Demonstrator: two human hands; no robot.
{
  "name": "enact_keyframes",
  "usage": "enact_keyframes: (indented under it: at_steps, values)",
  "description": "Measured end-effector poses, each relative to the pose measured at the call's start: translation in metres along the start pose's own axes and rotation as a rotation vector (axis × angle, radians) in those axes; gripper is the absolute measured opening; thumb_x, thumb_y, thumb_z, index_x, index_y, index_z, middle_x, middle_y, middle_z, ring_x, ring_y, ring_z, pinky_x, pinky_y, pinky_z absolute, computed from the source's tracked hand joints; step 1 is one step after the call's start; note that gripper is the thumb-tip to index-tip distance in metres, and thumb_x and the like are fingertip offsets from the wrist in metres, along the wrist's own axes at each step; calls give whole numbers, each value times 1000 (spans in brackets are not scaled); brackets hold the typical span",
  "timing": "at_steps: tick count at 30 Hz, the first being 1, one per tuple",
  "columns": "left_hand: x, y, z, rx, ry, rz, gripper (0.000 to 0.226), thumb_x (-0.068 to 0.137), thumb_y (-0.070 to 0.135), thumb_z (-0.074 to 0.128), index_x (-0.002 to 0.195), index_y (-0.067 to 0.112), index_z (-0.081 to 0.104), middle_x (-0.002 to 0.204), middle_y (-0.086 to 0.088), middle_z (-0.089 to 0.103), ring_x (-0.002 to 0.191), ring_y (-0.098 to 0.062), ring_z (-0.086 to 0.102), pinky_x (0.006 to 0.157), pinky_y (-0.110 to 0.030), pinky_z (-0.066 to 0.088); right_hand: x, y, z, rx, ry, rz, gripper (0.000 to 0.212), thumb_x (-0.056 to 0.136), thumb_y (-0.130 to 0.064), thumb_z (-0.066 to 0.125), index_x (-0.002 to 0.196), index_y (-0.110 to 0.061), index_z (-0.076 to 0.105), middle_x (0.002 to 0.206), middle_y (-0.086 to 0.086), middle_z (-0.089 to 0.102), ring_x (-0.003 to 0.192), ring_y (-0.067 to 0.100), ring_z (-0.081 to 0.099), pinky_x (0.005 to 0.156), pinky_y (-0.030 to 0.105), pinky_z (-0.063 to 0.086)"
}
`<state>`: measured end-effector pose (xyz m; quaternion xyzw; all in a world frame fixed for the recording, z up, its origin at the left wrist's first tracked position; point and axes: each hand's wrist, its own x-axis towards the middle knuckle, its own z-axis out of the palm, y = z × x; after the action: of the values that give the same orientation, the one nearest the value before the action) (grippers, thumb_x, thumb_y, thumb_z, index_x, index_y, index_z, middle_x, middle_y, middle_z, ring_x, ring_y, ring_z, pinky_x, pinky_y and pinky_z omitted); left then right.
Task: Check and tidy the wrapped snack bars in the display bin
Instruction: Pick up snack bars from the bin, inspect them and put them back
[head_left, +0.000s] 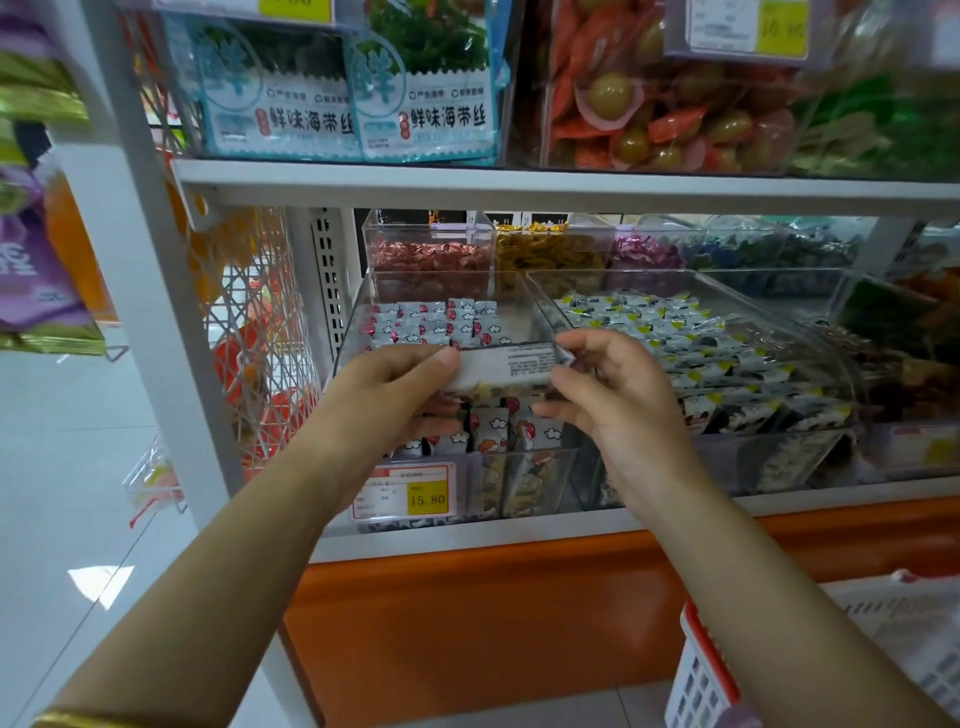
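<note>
Left hand (400, 376) and right hand (618, 395) pinching opposite ends of one wrapped snack bar (511, 364), printed back up, small print seemingly illegible, above the clear display bin (519, 467)

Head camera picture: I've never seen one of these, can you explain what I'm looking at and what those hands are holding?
There is no machine here. A person wears a camera on the head, so this picture looks forward and down over their arms at a shop shelf. The left hand and right hand each pinch one end of a wrapped snack bar, printed label facing up, just above a clear display bin of small wrapped snacks. A price tag hangs on the bin's front. The neighbouring bin on the right holds packets with yellow marks, and blue-and-white bags stand on the shelf above.
</note>
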<state>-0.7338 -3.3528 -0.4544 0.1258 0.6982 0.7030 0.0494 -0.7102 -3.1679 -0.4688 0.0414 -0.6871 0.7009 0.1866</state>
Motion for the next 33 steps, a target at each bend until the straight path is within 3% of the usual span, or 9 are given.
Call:
enact_keyframes:
  at_steps: [3, 8, 13, 15, 18, 21, 24, 28, 33]
  values:
    - [1, 0, 0, 53, 53, 14, 18, 88, 19, 59, 102, 12, 69, 103, -8, 69, 87, -15, 70, 75, -23, 56, -1, 1, 2, -47, -36, -22, 31, 87, 3, 56, 102, -24, 64, 105, 8, 59, 88, 16, 67, 74, 29, 58]
    - [-2, 2, 2, 187, 24, 74, 16, 85, 15, 63, 98, 21, 69, 102, -3, 67, 83, -16, 70, 76, -24, 57, -1, 1, 1, -145, 0, -42, 12, 85, -21, 65, 87, -31, 73, 87, -11, 70, 92, 12, 66, 84, 40, 55]
    - [-4, 5, 3, 281, 22, 102, 14, 83, 19, 67, 95, 26, 69, 92, -2, 69, 74, -9, 67, 62, -12, 51, -3, -1, 0, -232, 43, -106, 17, 87, -23, 64, 71, -20, 71, 75, 8, 69, 78, 26, 65, 75, 52, 53]
    - [-6, 5, 6, 321, 6, 109, 13, 82, 18, 68, 92, 25, 67, 88, -2, 68, 70, -7, 64, 60, -11, 50, -2, 0, -1, -295, 62, -163, 24, 88, -23, 61, 73, -7, 69, 73, 20, 64, 73, 33, 62, 68, 48, 52]
    - [-6, 6, 12, 356, 5, 126, 9, 80, 14, 69, 84, 22, 66, 83, -4, 67, 63, -7, 61, 57, -16, 53, -1, 1, -1, -346, 72, -211, 27, 89, -23, 60, 74, -2, 69, 70, 21, 62, 68, 27, 59, 61, 34, 46]
    - [-4, 9, 11, 352, 11, 92, 4, 78, 15, 71, 77, 14, 68, 78, -3, 70, 68, -16, 64, 63, -27, 56, -2, -1, -1, -374, 47, -235, 19, 89, -21, 61, 77, -10, 71, 69, 5, 66, 65, 9, 59, 61, 21, 45]
    - [-2, 12, 4, 346, -36, 44, 10, 77, 17, 71, 75, 8, 70, 73, 3, 72, 64, -11, 64, 59, -17, 54, -2, -2, -1, -388, 6, -264, 15, 89, -19, 62, 78, -15, 72, 71, 2, 68, 68, 9, 60, 61, 22, 45]
    - [0, 15, -7, 382, -70, 2, 11, 78, 16, 70, 78, 6, 74, 74, -8, 71, 59, -7, 61, 55, -13, 50, -3, -2, -1, -391, -55, -300, 22, 89, -17, 62, 72, -29, 68, 64, -15, 66, 67, -2, 61, 58, 9, 43]
    - [1, 17, -17, 455, -106, 10, 9, 78, 19, 68, 73, 14, 74, 70, -2, 71, 60, -9, 61, 55, -14, 50, -2, -1, 1, -379, -78, -271, 20, 89, -19, 61, 73, -29, 69, 68, -13, 68, 66, -1, 61, 59, 11, 45]
